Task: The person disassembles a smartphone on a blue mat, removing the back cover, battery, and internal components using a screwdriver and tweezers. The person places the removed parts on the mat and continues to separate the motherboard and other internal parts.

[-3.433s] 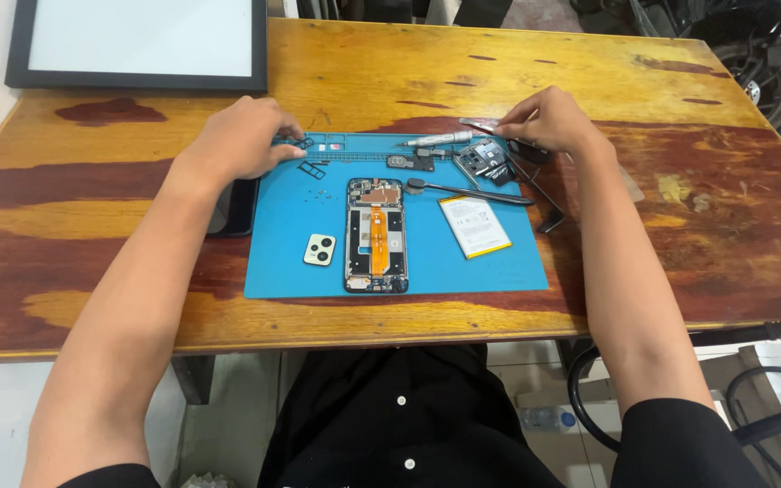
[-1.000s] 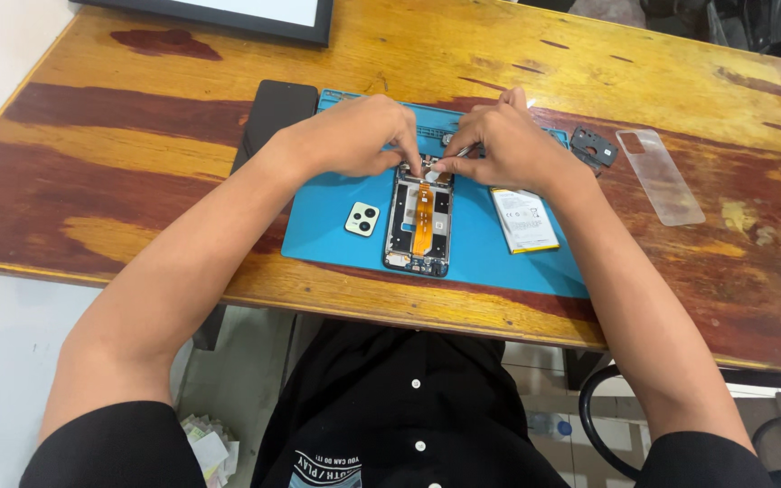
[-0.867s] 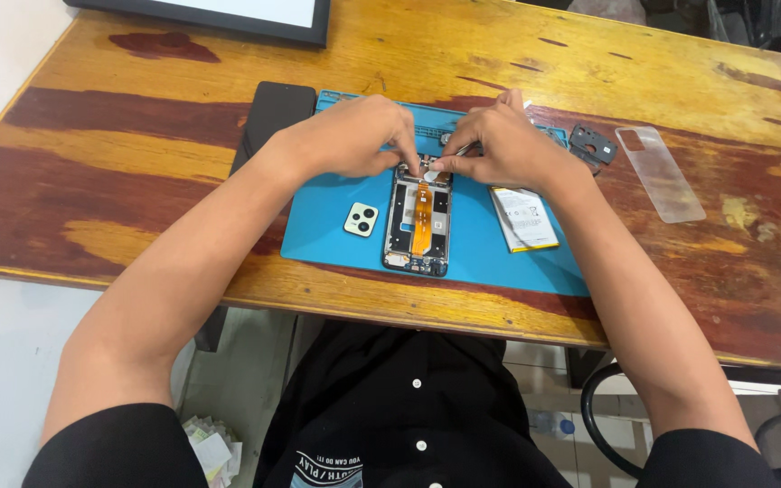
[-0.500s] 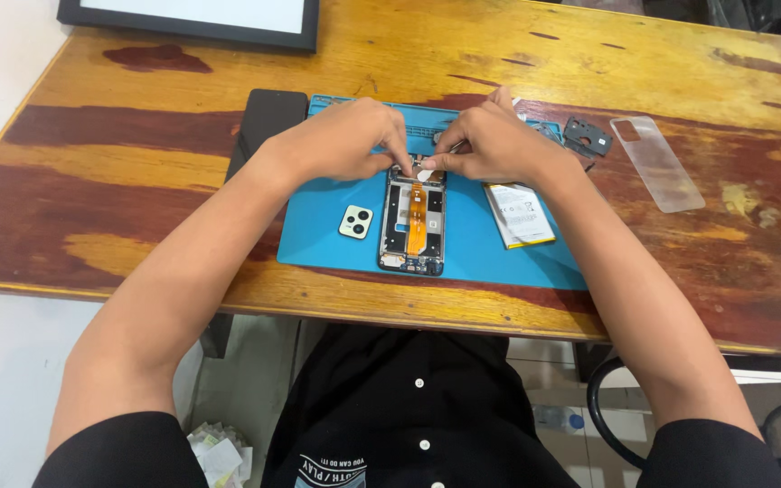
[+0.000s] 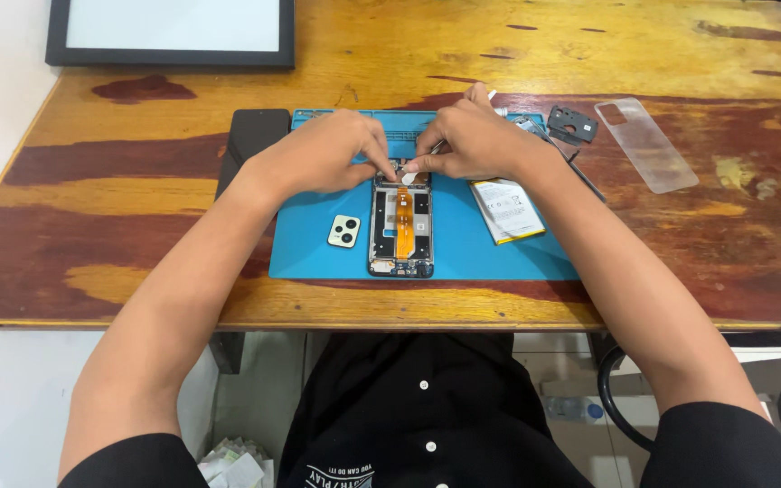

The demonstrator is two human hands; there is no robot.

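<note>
Both hands have closed in over the top end of the opened phone frame with the orange flex strip (image 5: 400, 226), which lies face down in the middle of the blue rubber work mat (image 5: 463, 248). A few seconds ago they were spread apart at the far edge of the mat, among the loose parts; now the work has narrowed to one spot on the phone.

The left hand (image 5: 323, 155) pinches down with its fingertips at the frame's upper left corner. The right hand (image 5: 472, 140) does the same from the other side, its fingers curled around something small and pale at the top edge; I cannot tell whether it is a part or a tool tip.

On the mat, a pale green camera cover (image 5: 343, 231) lies just left of the phone and a white flat battery (image 5: 506, 210) just right of it. Off the mat's right edge sit a black plastic bracket (image 5: 573, 124) and a clear phone case (image 5: 645, 145); a black slab (image 5: 248, 145) touches the mat's left edge. The worn wooden table (image 5: 119, 226) has open room near its front edge, on both sides of the mat.
</note>
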